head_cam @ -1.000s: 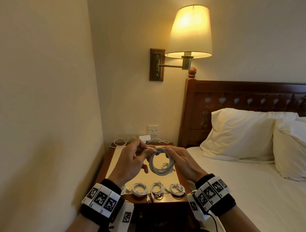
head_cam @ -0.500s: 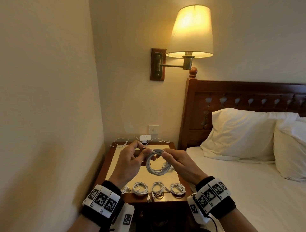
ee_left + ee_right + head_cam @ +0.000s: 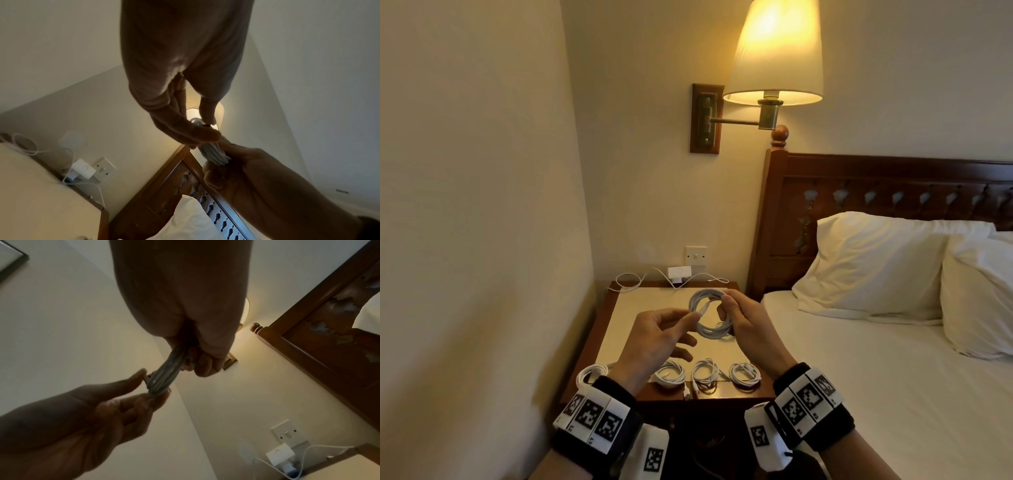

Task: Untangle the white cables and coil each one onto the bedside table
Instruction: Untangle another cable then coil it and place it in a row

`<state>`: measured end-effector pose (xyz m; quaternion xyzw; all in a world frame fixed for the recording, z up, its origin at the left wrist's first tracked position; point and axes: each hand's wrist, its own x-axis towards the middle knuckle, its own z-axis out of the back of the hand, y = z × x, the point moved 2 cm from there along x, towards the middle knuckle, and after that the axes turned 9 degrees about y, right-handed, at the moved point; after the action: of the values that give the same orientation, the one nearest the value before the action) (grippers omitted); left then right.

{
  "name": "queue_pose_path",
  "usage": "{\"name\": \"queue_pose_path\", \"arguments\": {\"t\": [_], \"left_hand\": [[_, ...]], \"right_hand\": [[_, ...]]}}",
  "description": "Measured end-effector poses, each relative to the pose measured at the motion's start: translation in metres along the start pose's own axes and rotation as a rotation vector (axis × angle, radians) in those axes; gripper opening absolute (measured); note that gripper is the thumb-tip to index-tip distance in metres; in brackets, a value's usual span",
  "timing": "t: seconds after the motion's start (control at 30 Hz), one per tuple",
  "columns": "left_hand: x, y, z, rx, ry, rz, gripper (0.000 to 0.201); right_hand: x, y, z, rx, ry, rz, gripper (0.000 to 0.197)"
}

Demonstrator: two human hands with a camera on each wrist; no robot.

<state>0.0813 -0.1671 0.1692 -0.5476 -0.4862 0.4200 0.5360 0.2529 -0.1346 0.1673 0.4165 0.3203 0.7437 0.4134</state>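
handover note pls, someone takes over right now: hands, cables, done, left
Left hand: fingers pinch the left side of the cable coil, by its loose end.
Right hand: grips the coil's right side, held above the bedside table.
Done: four coiled cables in a row along the table's front edge.
Left: tuck the end and set this coil down. A loose white cable lies at the table's back by the wall charger; whether it needs coiling I cannot tell.

Lit wall lamp [image 3: 774, 54] sits above the wooden headboard [image 3: 893, 192]. Two white pillows [image 3: 876, 263] lean against that headboard, and a wall switch [image 3: 695, 255] is just left of it.
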Motion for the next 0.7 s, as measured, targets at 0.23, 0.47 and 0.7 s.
{"name": "queue_pose_path", "arguments": {"t": [0.23,0.47,0.7], "left_hand": [[-0.004,0.001,-0.006,0.281,-0.107,-0.172,0.06],[0.002,0.013,-0.012,0.867,-0.278,-0.651,0.022],[0.014,0.01,-0.005,0.16,-0.115,-0.153,0.016]], "right_hand": [[-0.012,-0.007,-0.004,0.021,0.021,-0.05,0.032],[-0.018,-0.016,-0.003,-0.006,0.033,-0.101,0.029],[-0.008,-0.011,-0.002,-0.082,0.056,-0.043,0.027]]}}
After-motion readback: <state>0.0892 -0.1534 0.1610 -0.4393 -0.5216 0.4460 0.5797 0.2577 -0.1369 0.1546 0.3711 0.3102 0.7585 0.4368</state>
